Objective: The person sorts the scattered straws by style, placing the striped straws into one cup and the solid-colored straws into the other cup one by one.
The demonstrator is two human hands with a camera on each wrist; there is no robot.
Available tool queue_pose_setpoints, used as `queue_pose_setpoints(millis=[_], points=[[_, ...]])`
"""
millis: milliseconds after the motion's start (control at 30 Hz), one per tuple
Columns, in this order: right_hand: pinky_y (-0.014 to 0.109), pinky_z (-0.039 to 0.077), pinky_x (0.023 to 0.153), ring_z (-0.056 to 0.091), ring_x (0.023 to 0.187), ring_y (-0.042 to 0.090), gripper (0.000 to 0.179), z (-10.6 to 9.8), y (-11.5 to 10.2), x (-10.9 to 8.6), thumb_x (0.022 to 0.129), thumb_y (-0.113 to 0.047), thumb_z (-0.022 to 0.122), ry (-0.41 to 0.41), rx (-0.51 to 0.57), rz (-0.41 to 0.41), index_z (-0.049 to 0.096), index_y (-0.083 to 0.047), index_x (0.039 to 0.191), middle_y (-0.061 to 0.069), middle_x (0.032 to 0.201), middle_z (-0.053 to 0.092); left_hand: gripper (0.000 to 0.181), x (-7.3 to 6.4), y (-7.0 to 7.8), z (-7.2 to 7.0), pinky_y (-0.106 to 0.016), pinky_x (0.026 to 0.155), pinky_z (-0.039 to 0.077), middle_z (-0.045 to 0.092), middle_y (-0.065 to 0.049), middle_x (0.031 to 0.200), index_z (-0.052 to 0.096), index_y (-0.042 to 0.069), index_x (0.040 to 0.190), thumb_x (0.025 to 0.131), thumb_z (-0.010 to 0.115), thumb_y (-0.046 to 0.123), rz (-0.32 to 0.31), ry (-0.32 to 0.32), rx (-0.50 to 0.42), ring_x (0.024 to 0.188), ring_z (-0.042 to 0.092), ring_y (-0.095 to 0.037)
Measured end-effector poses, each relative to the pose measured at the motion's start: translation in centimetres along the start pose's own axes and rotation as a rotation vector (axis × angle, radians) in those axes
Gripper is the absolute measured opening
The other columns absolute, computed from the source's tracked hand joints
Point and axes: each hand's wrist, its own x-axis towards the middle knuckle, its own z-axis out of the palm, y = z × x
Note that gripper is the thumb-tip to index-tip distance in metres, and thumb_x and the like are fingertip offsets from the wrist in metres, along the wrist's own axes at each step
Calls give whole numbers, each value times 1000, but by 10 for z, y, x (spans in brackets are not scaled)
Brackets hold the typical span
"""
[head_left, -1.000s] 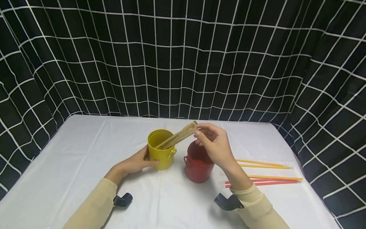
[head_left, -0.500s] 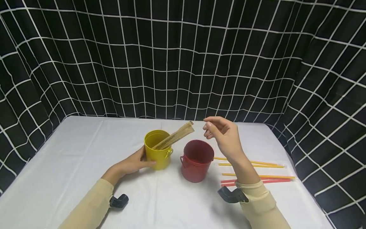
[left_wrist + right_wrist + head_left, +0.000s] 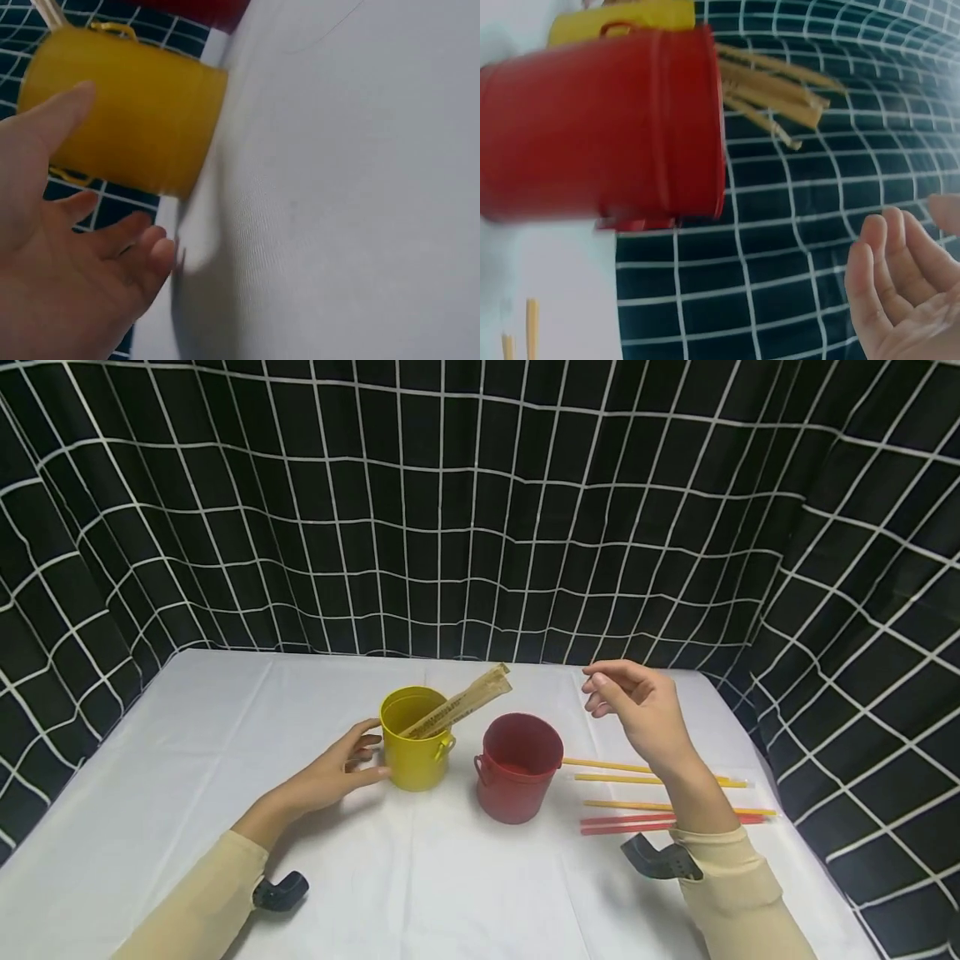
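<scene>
Just left of the red bucket point(image 3: 513, 797), the yellow bucket point(image 3: 416, 764) stands upright with the paper-wrapped sticks point(image 3: 465, 699) inside, their upper ends slanting out over the rim toward the red one. That slant looks like the likeliest trouble: a knock on the protruding ends could swing them round or tip the light-looking yellow bucket, and the left hand point(image 3: 326, 772), on its side away from the red bucket, does not grip it. Its fingers are spread and gently bent, the thumb apart; whether the thumb tip touches the wall (the views leave this unsettled) I cannot tell. To the right of the red bucket and above its rim, the right hand point(image 3: 645, 706) pinches nothing, fingers side by side and loosely bent, a gap before the thumb. Its forearm crosses over the yellow-orange sticks point(image 3: 618, 778) and red sticks point(image 3: 615, 819) right of the red bucket, so a low sweep of that sleeve might roll them. The wrapped sticks look slim, flat and tan, with dark print along the paper and squared, crimped-looking ends.
</scene>
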Motion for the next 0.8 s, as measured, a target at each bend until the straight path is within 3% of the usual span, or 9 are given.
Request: queue_pose_setpoints(millis=[167,333,533,800], points=[[16,60,68,67,73,7,16,-14,10,-3,100,-5,59,-45,-56,16,72,-10,109,-11,90,72,60,-19,9,-2,-61,113,42,47,-24,152,35,7,153,101,61,21,84,96,49,138,48,-45],[18,60,69,67,74,6,15,-23,19,-6,100,-4,60,-105,-76,49,71,-3,110,-10,93,72,45,-36,21,2,-48,102,50,58,-21,142,51,0,141,101,61,18,131,148,94,130,57,-41],[19,61,72,68,78,8,20,-36,30,-12,101,-6,59,-168,-139,86,67,5,115,-13,95,71,38,-43,33,11,-44,99,52,64,-17,137,59,1,135,101,60,16,184,109,118,125,60,-38],[20,61,77,69,83,7,29,-54,51,-16,103,-17,58,-202,-212,210,65,4,121,-16,98,70,43,-38,46,32,-40,101,53,61,-16,141,57,1,139,101,60,22,230,31,114,129,58,-36]])
